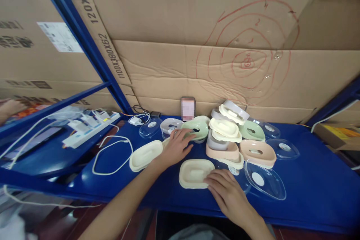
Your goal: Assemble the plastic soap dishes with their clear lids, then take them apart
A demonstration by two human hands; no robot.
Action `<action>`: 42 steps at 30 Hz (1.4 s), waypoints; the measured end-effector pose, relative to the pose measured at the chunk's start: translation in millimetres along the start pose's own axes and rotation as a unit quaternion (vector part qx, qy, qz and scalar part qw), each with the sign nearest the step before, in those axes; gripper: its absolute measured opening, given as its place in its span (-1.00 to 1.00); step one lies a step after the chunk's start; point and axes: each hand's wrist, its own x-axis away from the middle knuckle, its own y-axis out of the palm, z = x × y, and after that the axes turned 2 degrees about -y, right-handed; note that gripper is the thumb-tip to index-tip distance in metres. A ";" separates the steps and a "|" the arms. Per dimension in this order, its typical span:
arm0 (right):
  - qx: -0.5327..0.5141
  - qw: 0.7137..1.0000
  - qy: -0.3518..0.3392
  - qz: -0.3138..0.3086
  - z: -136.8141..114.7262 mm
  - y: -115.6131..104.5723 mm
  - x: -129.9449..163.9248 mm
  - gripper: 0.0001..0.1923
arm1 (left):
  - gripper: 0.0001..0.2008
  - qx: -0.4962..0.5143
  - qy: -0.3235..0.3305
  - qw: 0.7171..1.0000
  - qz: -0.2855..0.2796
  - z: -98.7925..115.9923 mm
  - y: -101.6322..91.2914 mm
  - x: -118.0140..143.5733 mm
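Note:
My left hand point(176, 146) reaches forward and its fingers rest on a green oval soap dish point(198, 129) in the middle of the blue shelf point(315, 180). My right hand point(226, 191) lies flat, fingers touching the right edge of a cream oval dish point(194, 172) near the front. Another cream dish point(144, 155) lies left of my left wrist. A pile of cream, pink, grey and green dishes point(227, 135) stands to the right, with a pink dish point(257, 152) beside it.
Clear plastic lids lie around the pile, one large lid point(266, 180) at front right. A white power strip point(90, 129) and a looping white cable point(112, 155) sit at left. Cardboard point(197, 45) walls the back. A blue post point(84, 41) slants at left. Another person's hand point(9, 107) shows far left.

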 end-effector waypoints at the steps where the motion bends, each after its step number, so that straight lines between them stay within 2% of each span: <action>1: 0.001 1.000 -0.001 0.000 0.3 -0.1 0.0 -0.61 | -0.65 0.000 -0.001 1.000 0.001 -0.1 -0.4 -0.2; 8: 0.020 1.000 0.003 -0.006 3.1 4.6 1.5 -0.61 | -0.60 0.010 0.005 1.000 0.016 0.4 -1.8 -0.7; 13: 0.028 0.999 0.022 -0.005 1.9 2.1 1.6 -0.66 | -0.37 0.024 0.026 0.999 0.031 -2.5 -1.3 1.0; 15: 0.019 0.999 0.025 0.000 1.4 0.6 2.0 -0.67 | -0.34 0.028 0.032 0.998 0.041 -1.7 -2.8 1.7; 22: -0.027 0.999 0.006 0.022 3.9 0.6 8.1 -0.70 | -0.57 0.000 -0.009 0.998 0.060 11.0 -8.2 0.4; 27: -0.037 0.999 0.000 0.030 4.0 -1.0 8.3 -0.71 | -0.66 -0.032 -0.039 0.997 0.050 0.7 -3.8 -4.9; 30: -0.032 0.999 -0.006 0.034 3.0 -3.1 7.4 -0.70 | -0.71 -0.027 -0.043 0.996 0.067 0.3 -17.5 -4.6; 34: -0.007 0.998 0.012 0.067 3.0 -3.6 12.1 -0.61 | -0.67 0.043 -0.043 0.989 0.137 29.0 -49.2 20.2; 36: 0.014 0.994 0.031 0.105 3.9 -2.4 15.3 -0.53 | -0.64 0.073 -0.025 0.990 0.121 49.6 -58.4 41.7; 39: 0.048 0.990 0.040 0.127 5.8 0.3 16.3 -0.41 | -0.67 0.066 0.007 0.995 0.075 72.9 -57.7 71.4; 42: 0.080 0.994 0.021 0.075 7.0 2.6 13.5 -0.42 | -0.71 0.073 0.018 0.996 0.051 81.2 -46.5 87.9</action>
